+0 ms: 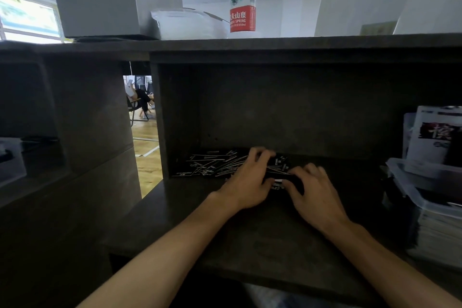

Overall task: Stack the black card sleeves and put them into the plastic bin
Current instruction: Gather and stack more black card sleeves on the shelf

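both hands, left hand (246, 182) and right hand (316, 192), seemingly curl round blurred black card sleeves (212, 165).

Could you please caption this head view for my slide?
Both hands, left hand and right hand, gather scattered black card sleeves on the dark desk.

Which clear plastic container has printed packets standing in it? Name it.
The plastic bin at the right edge, beside the right hand. Printed packets stand upright in it. The clear tub on the top shelf beside the water bottle shows none.
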`<act>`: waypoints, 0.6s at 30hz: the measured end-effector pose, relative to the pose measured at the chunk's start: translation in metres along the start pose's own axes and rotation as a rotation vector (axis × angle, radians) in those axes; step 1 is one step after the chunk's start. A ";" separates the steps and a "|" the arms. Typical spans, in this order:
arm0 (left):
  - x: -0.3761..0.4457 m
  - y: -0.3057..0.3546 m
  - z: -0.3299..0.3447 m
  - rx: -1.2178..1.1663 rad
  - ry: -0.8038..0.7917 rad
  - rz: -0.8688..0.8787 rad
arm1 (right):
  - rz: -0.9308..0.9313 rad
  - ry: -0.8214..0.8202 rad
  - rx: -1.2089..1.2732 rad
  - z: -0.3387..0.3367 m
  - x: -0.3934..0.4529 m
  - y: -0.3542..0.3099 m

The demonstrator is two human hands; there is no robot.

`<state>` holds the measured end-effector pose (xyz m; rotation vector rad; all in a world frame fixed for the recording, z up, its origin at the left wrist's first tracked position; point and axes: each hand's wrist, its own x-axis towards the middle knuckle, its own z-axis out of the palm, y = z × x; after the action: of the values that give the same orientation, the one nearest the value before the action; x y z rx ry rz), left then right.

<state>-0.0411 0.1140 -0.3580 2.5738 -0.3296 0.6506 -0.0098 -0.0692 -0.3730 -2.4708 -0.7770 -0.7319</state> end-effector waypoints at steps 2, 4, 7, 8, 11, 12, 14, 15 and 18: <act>0.006 -0.012 -0.002 -0.088 0.009 -0.064 | -0.024 0.031 -0.043 0.000 0.000 0.000; 0.013 -0.032 -0.009 -0.017 0.061 -0.174 | -0.030 0.030 -0.099 0.002 0.001 -0.003; 0.022 -0.060 -0.017 0.161 0.189 -0.293 | -0.019 -0.027 -0.153 0.007 0.003 -0.006; 0.023 -0.068 -0.017 0.221 0.219 -0.307 | -0.018 -0.032 -0.155 0.008 0.004 -0.005; 0.020 -0.090 -0.014 0.380 0.114 -0.433 | -0.021 -0.013 -0.160 0.011 0.003 -0.004; 0.019 -0.094 -0.013 0.383 0.033 -0.488 | -0.020 -0.011 -0.158 0.011 0.003 -0.004; 0.018 -0.095 -0.011 0.370 -0.106 -0.562 | -0.016 -0.013 -0.147 0.009 0.003 -0.005; 0.017 -0.092 -0.011 0.369 -0.139 -0.573 | -0.012 -0.014 -0.140 0.009 0.003 -0.004; 0.012 -0.078 -0.013 0.386 -0.176 -0.543 | -0.004 -0.023 -0.103 0.006 0.002 -0.005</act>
<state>-0.0098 0.1868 -0.3708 2.9002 0.4779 0.3069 -0.0093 -0.0612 -0.3754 -2.5746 -0.7704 -0.7639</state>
